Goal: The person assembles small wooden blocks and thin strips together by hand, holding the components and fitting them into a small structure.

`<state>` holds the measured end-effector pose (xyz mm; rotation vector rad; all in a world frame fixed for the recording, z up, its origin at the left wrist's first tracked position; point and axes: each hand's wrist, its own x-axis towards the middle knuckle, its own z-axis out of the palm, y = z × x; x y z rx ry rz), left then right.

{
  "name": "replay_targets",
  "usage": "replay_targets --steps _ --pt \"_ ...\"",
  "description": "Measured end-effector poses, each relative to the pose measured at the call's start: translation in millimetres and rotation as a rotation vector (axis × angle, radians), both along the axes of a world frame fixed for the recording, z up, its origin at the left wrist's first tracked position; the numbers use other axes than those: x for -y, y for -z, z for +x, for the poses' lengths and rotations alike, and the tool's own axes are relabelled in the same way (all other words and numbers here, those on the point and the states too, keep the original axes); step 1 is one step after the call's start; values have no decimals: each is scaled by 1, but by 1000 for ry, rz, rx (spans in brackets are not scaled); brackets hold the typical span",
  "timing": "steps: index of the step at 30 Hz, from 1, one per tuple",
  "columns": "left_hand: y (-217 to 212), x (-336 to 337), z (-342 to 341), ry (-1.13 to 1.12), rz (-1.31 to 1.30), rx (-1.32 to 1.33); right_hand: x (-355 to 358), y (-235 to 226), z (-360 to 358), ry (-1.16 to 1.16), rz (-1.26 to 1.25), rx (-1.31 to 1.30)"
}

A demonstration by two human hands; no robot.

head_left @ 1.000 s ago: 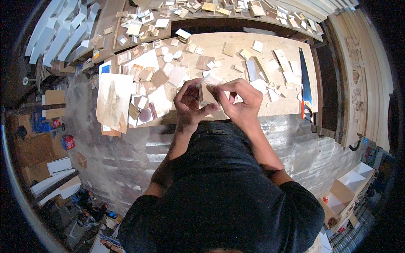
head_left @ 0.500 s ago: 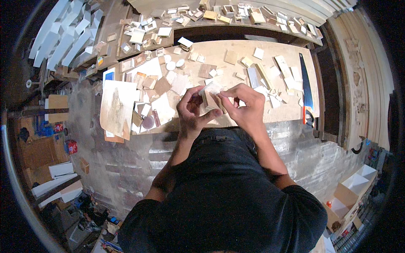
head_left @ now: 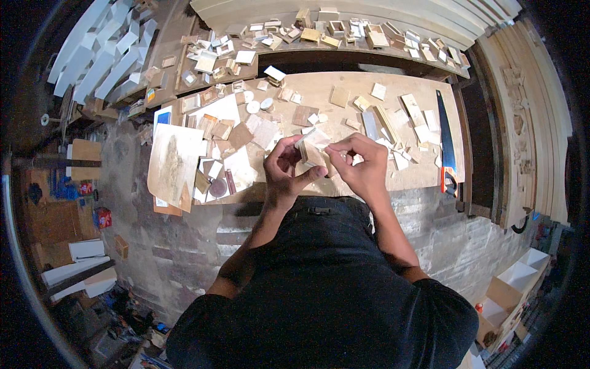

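Note:
In front of my waist, over the near edge of the work board, a small pale wooden assembly [head_left: 311,147] is held up at a tilt. My left hand [head_left: 286,172] grips it from the left, with the thumb low along its near side and the fingers curled behind. At its right side, my right hand [head_left: 362,163] has thumb and forefinger pinched together close to its edge. Whatever sits in that pinch is too small to make out. Just beyond the hands lie a brown wooden square [head_left: 305,115] and small white chips.
Wood offcuts cover much of the plywood board [head_left: 430,178]. A handsaw [head_left: 447,138] with an orange and black handle lies at its right end. A stained panel [head_left: 175,163] overhangs the left end. Small wooden boxes [head_left: 376,35] crowd the shelf behind.
The bench sits slightly lower in the picture, as the view has tilted a little. Both hands keep nearly the same hold; the wooden assembly has turned slightly between them.

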<state>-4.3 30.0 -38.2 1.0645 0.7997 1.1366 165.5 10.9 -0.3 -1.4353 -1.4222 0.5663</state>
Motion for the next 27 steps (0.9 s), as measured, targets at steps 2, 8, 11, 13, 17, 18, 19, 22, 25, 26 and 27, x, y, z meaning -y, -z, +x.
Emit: replay_targets --steps 2,8,11,13,17,18,19,22,25,26,27 --pt "4 -3 0 -8 25 7 3 3 7 38 -51 13" --pt "-6 -2 7 -37 53 -151 -3 -6 3 11 -62 -97" --pt "-21 2 5 -85 140 -326 -8 1 7 -39 -71 -102" --pt "-35 0 1 -126 254 -470 -8 9 13 -37 -99 -74" --pt "-40 -5 -2 -257 549 -679 -4 27 26 -16 -151 -156" --pt "-40 -6 -2 -274 577 -680 -5 30 26 -42 -126 -197" --pt "-40 -7 -3 -289 605 -682 -6 32 23 -62 -121 -282" --pt "-37 -11 -7 -288 663 -717 -11 33 11 -113 -89 -487" --pt "-34 -14 -6 -286 670 -689 -18 41 -1 -143 -77 -519" --pt "-34 -14 -6 -288 662 -673 -20 47 -4 -131 -99 -487" --pt "-34 -15 -6 -283 661 -690 -22 54 -4 -115 -119 -459"
